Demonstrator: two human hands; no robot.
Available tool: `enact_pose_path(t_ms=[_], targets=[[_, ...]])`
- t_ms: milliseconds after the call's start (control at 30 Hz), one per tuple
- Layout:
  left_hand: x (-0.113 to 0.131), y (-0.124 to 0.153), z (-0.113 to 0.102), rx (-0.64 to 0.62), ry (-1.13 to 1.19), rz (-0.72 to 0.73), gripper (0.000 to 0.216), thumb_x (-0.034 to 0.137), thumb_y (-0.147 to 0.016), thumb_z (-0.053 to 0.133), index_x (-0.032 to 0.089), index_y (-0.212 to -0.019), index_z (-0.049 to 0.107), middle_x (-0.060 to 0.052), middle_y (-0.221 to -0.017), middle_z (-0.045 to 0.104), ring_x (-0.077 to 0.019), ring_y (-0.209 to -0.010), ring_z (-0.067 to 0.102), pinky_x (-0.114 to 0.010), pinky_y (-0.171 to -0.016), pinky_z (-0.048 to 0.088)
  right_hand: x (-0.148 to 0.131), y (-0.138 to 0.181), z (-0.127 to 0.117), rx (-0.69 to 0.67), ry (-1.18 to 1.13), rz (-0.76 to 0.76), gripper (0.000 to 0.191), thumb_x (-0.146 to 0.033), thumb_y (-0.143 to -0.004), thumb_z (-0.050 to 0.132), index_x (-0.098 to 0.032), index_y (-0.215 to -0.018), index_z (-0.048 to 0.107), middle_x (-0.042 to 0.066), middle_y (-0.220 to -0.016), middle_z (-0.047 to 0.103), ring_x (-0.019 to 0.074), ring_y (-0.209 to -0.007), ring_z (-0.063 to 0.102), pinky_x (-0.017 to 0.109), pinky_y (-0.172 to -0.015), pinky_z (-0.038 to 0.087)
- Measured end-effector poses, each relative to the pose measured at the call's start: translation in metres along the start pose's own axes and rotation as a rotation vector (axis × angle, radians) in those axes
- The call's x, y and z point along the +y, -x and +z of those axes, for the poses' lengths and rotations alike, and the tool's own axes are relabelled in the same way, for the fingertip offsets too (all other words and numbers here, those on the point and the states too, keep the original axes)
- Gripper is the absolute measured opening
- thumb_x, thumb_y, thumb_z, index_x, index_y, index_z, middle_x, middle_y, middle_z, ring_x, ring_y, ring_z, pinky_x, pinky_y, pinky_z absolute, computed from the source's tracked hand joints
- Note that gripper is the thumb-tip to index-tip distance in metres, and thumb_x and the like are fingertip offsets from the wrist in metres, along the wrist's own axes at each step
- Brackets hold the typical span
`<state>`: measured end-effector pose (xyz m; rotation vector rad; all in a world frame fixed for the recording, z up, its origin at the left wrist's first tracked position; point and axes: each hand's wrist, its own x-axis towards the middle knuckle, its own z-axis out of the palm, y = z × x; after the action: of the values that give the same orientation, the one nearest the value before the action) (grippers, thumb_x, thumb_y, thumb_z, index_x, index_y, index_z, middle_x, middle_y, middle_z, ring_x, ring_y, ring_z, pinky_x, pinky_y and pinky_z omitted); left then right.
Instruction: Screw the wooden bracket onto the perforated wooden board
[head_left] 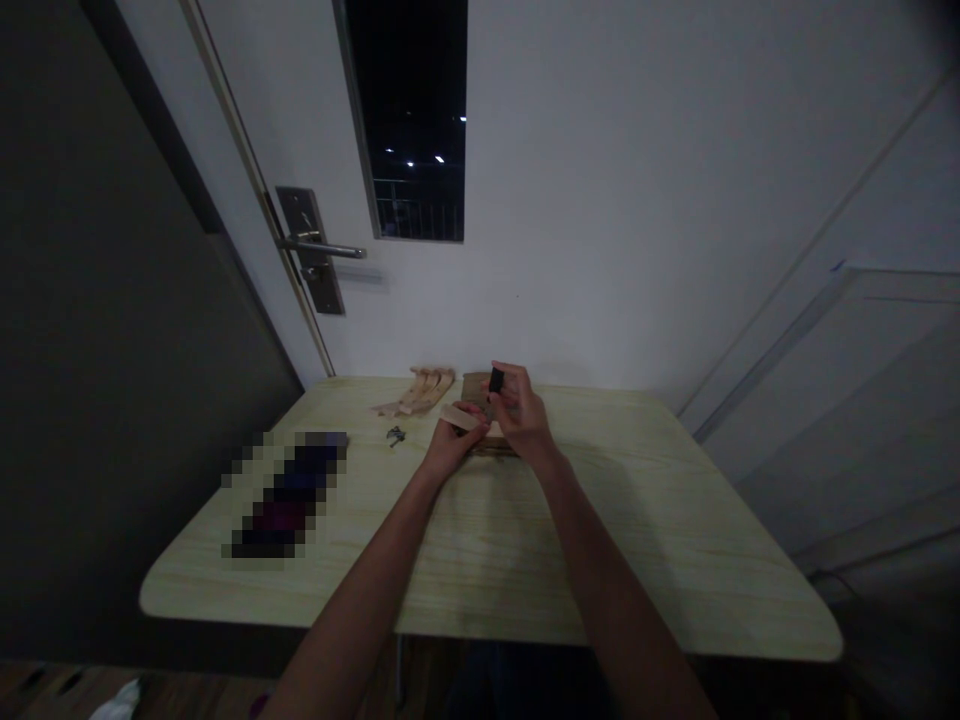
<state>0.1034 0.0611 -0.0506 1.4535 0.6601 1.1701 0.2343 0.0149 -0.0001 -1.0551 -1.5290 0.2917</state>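
Observation:
My left hand [450, 440] is closed around a short pale wooden piece [463, 417], held just above the light wooden table [525, 540]. My right hand [519, 412] grips a small black-handled tool [496, 380] upright, its tip down at the wooden piece. Both hands meet over a flat brown wooden part [475, 384] lying near the table's far edge. What the tool's tip touches is hidden by my fingers.
A fan of pale wooden slats [420, 392] lies at the far edge, left of my hands. Small dark screws [396, 435] sit nearby. A blurred dark object [289, 495] lies at the left. A white door with a metal handle [322, 248] stands behind.

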Motion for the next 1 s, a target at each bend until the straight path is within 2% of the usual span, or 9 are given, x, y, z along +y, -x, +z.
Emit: enact_pose_path(t_ms=[267, 433, 667, 800, 1000], targets=[[0.0024, 0.0016, 0.0004, -0.012, 0.031, 0.002, 0.037, 0.035, -0.062, 0.075, 0.018, -0.086, 0.053, 0.0, -0.078, 0.061, -0.0144, -0.071, 0.056, -0.026, -0.067, 0.043, 0.0028, -0.0018, 0.0002, 0.022, 0.035, 0.003, 0.037, -0.033, -0.086, 0.054, -0.027, -0.122, 0.05, 0.005, -0.104, 0.066, 0.0187, -0.089, 0.067, 0.037, -0.082, 0.055], [0.0024, 0.001, 0.0005, -0.009, 0.022, -0.007, 0.039, 0.037, -0.062, 0.076, 0.018, -0.086, 0.052, 0.0, -0.077, 0.06, -0.0144, -0.071, 0.056, -0.026, -0.067, 0.043, 0.0011, -0.0015, -0.0014, 0.048, 0.098, 0.003, 0.037, -0.033, -0.084, 0.056, -0.029, -0.121, 0.051, 0.004, -0.099, 0.067, 0.0189, -0.083, 0.067, 0.037, -0.076, 0.057], [-0.004, -0.0013, -0.001, 0.001, 0.017, 0.009, 0.036, 0.035, -0.062, 0.076, 0.018, -0.084, 0.053, 0.0, -0.079, 0.061, -0.0142, -0.072, 0.057, -0.026, -0.069, 0.043, -0.0055, -0.0011, 0.0001, 0.022, 0.022, -0.063, 0.035, -0.032, -0.089, 0.047, -0.024, -0.123, 0.048, 0.008, -0.116, 0.062, 0.0193, -0.103, 0.062, 0.038, -0.09, 0.051], [-0.0036, -0.0005, -0.001, -0.003, 0.022, 0.005, 0.037, 0.034, -0.062, 0.076, 0.018, -0.086, 0.053, 0.0, -0.078, 0.061, -0.0141, -0.071, 0.057, -0.026, -0.069, 0.043, -0.0038, -0.0018, 0.0016, 0.028, 0.016, -0.056, 0.035, -0.031, -0.088, 0.048, -0.025, -0.123, 0.048, 0.007, -0.109, 0.065, 0.0189, -0.096, 0.064, 0.036, -0.086, 0.053], [-0.005, -0.0016, -0.0017, -0.016, 0.016, 0.039, 0.033, 0.032, -0.065, 0.075, 0.018, -0.085, 0.053, 0.0, -0.08, 0.061, -0.0141, -0.073, 0.057, -0.026, -0.07, 0.043, -0.0046, -0.003, 0.0029, 0.065, 0.209, -0.059, 0.034, -0.032, -0.084, 0.057, -0.028, -0.117, 0.055, 0.003, -0.108, 0.065, 0.0185, -0.084, 0.065, 0.034, -0.076, 0.054]])
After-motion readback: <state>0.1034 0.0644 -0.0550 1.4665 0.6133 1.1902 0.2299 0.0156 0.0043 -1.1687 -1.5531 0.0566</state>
